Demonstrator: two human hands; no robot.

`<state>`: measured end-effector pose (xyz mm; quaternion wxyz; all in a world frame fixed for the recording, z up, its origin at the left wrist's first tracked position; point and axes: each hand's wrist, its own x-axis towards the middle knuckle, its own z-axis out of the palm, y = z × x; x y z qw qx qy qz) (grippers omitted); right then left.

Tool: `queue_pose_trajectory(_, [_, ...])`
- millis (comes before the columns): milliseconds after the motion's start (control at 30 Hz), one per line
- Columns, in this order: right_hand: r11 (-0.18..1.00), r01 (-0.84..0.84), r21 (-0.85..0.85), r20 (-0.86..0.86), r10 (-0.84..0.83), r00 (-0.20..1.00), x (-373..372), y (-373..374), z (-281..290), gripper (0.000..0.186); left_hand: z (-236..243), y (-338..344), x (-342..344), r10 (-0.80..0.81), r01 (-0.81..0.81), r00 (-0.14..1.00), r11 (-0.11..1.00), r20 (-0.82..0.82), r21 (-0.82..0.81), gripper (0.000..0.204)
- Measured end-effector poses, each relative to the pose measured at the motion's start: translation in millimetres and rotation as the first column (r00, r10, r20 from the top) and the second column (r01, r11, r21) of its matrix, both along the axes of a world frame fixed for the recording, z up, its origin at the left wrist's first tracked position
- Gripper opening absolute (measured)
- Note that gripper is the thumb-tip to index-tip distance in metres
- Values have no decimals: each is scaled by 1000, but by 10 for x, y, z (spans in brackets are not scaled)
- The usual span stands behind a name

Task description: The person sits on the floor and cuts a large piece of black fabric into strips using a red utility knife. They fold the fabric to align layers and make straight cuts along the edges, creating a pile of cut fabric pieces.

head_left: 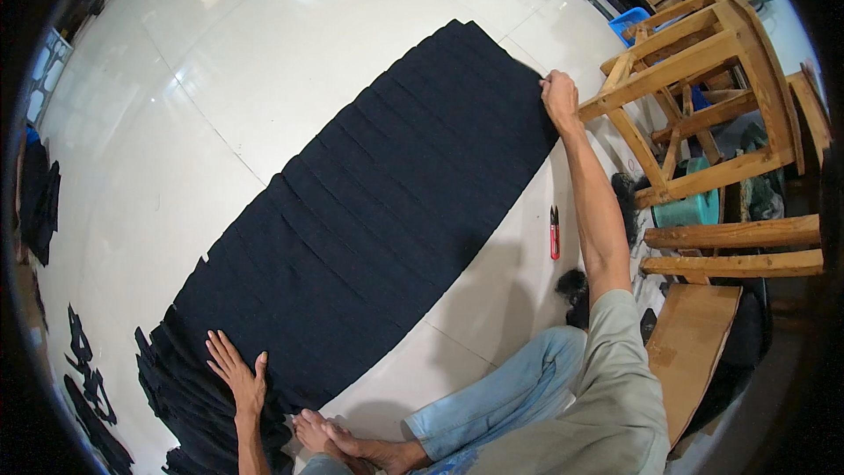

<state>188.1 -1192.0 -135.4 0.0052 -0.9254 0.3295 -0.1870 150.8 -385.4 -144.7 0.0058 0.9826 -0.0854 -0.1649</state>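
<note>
A long run of black fabric pieces point(369, 202), overlapping in a row with ridged edges, stretches diagonally over the pale floor. My right hand point(560, 98) pinches the fabric at its far right edge, fingers closed on it. Palm down with fingers spread, my left hand point(237, 371) rests on the black fabric near its lower left end. Beside that hand the cloth bunches into a crumpled pile point(189, 396). Red-handled thread snips point(555, 233) lie on the floor, to the right of the fabric and apart from both hands.
Wooden stools point(703, 185) lie and stand at the right, close to my right arm. A cardboard sheet point(690, 352) and black fluff point(573, 288) are below them. Black scraps point(83, 352) lie on the glossy tiled floor point(220, 53) at the left. My bare feet point(330, 433) touch near the fabric's lower edge.
</note>
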Motion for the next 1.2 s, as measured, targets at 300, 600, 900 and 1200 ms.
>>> queue_pose_trajectory(300, [967,239,-85,-123,-248,961,-193,-64,-49,22,96,-73,22,2,-1,999,1000,-33,19,92])
queue_pose_trajectory(600, [940,67,-336,-465,-228,855,-167,-133,-68,15,140,-117,30,9,-6,997,999,-73,38,95])
queue_pose_trajectory(900, [887,-312,-340,-49,315,948,-157,978,-167,62,115,-109,59,-2,3,998,1000,-69,15,99])
queue_pose_trajectory(1200, [934,281,222,-225,-231,946,-581,788,-379,94,33,2,19,3,-1,999,1000,-49,31,101])
